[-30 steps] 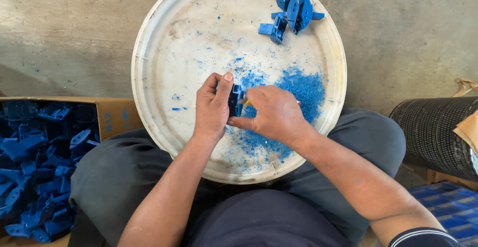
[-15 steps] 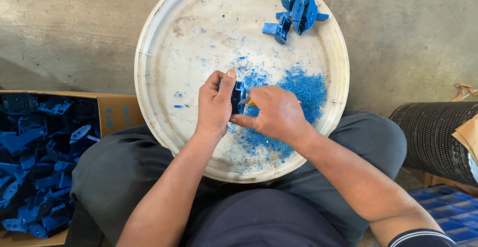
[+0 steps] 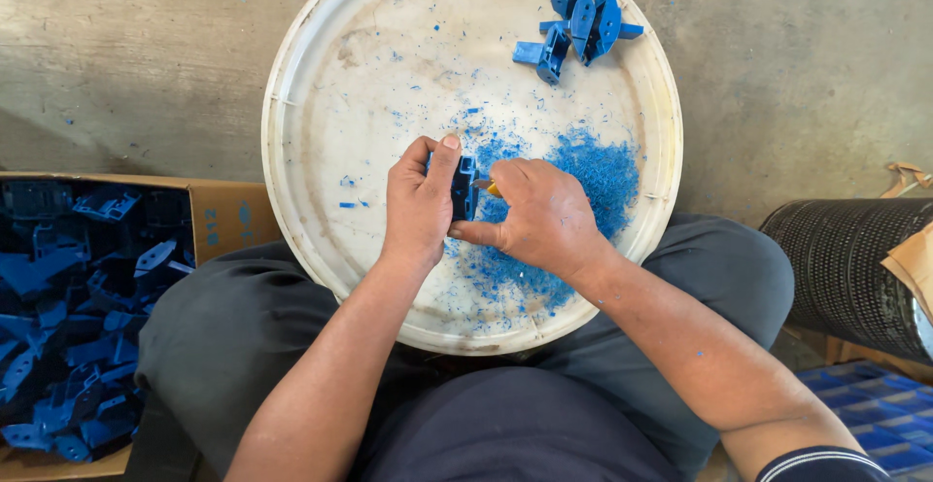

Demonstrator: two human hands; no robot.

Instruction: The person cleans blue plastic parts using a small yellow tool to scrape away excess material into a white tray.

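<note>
Head view: blue plastic part (image 3: 465, 189) pinched between left hand (image 3: 418, 205) fingers (image 3: 442, 156).

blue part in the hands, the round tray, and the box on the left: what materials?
Blue part: looks like moulded plastic, matte; blue shavings lie around it on the tray. Round tray: likely painted metal or plastic, off-white, scuffed and stained; can't tell which. Box: brown corrugated cardboard by its colour and folded flap, filled with similar blue pieces.
</note>
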